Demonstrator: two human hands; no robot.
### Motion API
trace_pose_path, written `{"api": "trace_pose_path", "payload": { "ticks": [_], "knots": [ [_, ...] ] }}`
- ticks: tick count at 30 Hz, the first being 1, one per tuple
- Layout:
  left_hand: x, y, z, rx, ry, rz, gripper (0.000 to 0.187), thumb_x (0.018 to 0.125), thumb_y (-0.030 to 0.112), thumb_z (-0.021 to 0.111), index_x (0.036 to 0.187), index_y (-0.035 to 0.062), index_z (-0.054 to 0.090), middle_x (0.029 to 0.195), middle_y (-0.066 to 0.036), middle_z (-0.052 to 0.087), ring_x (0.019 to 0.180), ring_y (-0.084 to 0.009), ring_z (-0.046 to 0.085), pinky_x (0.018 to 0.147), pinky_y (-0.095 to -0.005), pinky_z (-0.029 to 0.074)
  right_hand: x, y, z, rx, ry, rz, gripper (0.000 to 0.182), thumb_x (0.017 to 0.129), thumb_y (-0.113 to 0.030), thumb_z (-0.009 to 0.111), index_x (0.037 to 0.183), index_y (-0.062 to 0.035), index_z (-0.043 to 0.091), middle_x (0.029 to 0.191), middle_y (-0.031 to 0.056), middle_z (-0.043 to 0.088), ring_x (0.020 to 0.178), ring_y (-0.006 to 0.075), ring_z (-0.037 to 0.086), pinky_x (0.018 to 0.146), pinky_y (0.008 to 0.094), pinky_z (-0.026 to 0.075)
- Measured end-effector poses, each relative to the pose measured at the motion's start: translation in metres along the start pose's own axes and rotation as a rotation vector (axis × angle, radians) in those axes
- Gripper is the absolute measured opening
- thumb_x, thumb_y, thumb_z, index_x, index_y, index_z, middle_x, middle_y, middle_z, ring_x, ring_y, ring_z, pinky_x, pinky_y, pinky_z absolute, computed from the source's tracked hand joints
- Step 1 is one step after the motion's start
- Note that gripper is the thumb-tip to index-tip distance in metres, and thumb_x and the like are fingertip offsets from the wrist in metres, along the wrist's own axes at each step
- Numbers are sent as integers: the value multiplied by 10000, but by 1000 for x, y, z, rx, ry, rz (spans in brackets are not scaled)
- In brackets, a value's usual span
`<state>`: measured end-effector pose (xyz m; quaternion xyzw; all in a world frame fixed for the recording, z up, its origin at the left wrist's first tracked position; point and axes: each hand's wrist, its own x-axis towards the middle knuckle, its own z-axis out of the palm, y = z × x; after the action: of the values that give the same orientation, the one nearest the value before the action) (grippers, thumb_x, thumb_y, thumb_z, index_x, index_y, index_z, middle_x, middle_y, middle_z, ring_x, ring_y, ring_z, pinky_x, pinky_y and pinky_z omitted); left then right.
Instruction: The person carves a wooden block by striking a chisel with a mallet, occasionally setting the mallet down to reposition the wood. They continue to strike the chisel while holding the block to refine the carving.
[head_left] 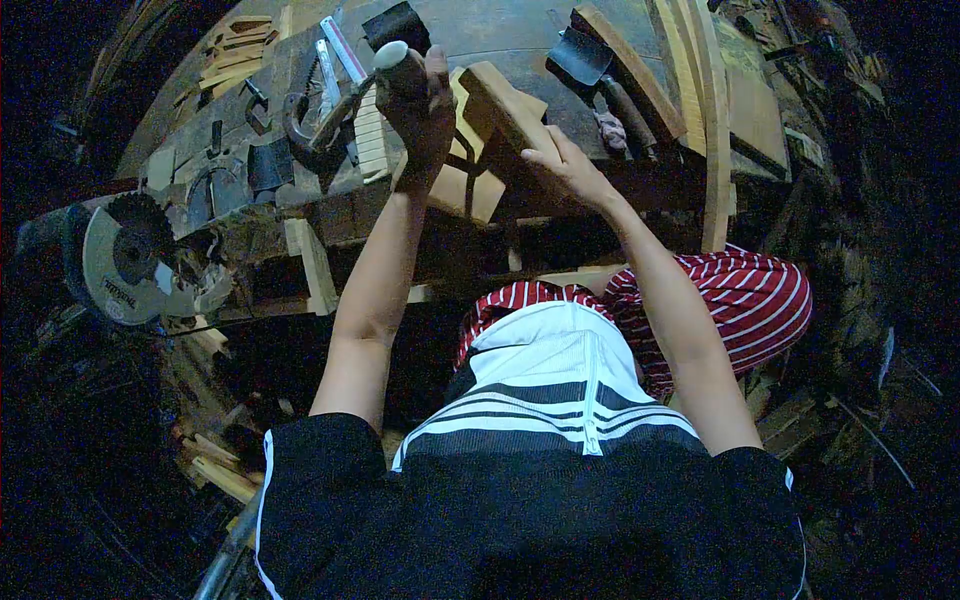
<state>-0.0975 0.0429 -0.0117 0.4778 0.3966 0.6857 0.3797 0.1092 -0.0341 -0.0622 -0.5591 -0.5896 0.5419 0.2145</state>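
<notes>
The left hand [420, 105] grips a saw handle [395, 60] at the bench's far left; the right hand [565, 165] presses flat on the wooden block [505, 110] beside it. Sawing seems underway; the next stroke needs steady bracing.

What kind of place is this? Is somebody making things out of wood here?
Probably a woodworking shop: a circular saw sits by the cluttered workbench, wood offcuts lie around, and hands work a wooden piece.

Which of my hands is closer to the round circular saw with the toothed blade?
Left. The left hand, gripping a tool handle, is up and right of the circular saw; the right hand rests on a wooden piece farther right.
</notes>
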Motion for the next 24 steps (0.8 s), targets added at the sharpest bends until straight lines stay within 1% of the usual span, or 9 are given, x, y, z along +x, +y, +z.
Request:
{"api": "trace_pose_path", "payload": {
  "ticks": [5, 7, 8, 10, 12, 14, 15, 19, 24],
  "knots": [
    [2, 10, 10, 293, 11, 186, 214, 879, 115, 594, 768, 105, 412, 629, 37, 424, 505, -101, 350, 424, -212, 294, -6, -9, 1, -11, 31, 25, 723, 834, -510, 578, 1281, 23, 380, 1243, 211, 472, 1168, 282, 449, 993, 358, 319],
    [12, -14, 4, 585, 41, 454, 211, 866, 84, 595, 751, 83, 418, 630, 29, 435, 531, -114, 380, 481, -262, 350, -5, -5, 1, -37, 60, 36, 704, 834, -511, 578, 1260, 18, 394, 1219, 205, 483, 1145, 282, 461, 982, 364, 327],
    [13, -13, 4, 585, 41, 455, 211, 866, 84, 595, 751, 83, 418, 630, 29, 435, 531, -114, 380, 481, -262, 350, -1, -1, 1, -24, 32, 35, 719, 832, -515, 578, 1270, 21, 386, 1224, 205, 483, 1147, 283, 461, 981, 361, 326],
    [12, -12, 5, 411, 1, 208, 224, 862, 70, 593, 728, 69, 413, 615, 21, 430, 558, -128, 395, 540, -304, 380, 3, 8, 2, -13, 7, 34, 733, 830, -520, 578, 1279, 24, 379, 1229, 204, 483, 1148, 284, 462, 981, 357, 325],
    [11, -12, 6, 367, 13, 213, 229, 864, 94, 606, 747, 95, 409, 586, 28, 410, 480, -97, 397, 457, -264, 356, 4, 10, 4, -28, 93, -49, 644, 797, -550, 601, 1149, -33, 447, 1137, 220, 548, 1071, 333, 535, 912, 389, 398],
    [10, -14, 3, 322, 21, 216, 236, 866, 118, 618, 765, 122, 405, 557, 35, 390, 401, -65, 398, 374, -225, 331, 2, 9, 4, -42, 74, -22, 699, 814, -530, 593, 1220, 8, 405, 1182, 211, 517, 1106, 295, 498, 943, 365, 361],
    [10, -16, -5, 225, 11, 127, 224, 868, 108, 610, 753, 109, 418, 572, 35, 398, 426, -72, 394, 394, -237, 335, 0, 6, 2, -57, 54, 4, 757, 831, -510, 585, 1291, 49, 363, 1228, 201, 487, 1142, 256, 460, 973, 340, 324],
    [2, 10, 2, -103, 106, -73, 229, 873, 107, 602, 726, 114, 427, 570, 41, 406, 413, -43, 387, 360, -215, 304, -3, 1, 4, 49, 22, -25, 750, 830, -509, 586, 1289, 44, 372, 1237, 200, 475, 1153, 246, 447, 983, 332, 315],
    [4, 9, 1, -120, 58, -47, 265, 875, 90, 587, 684, 114, 405, 538, 47, 389, 417, -40, 388, 361, -220, 317, 1, 9, 3, 17, 33, -37, 708, 838, -494, 585, 1265, 37, 394, 1210, 188, 490, 1136, 237, 459, 972, 312, 326]
  ]
}}
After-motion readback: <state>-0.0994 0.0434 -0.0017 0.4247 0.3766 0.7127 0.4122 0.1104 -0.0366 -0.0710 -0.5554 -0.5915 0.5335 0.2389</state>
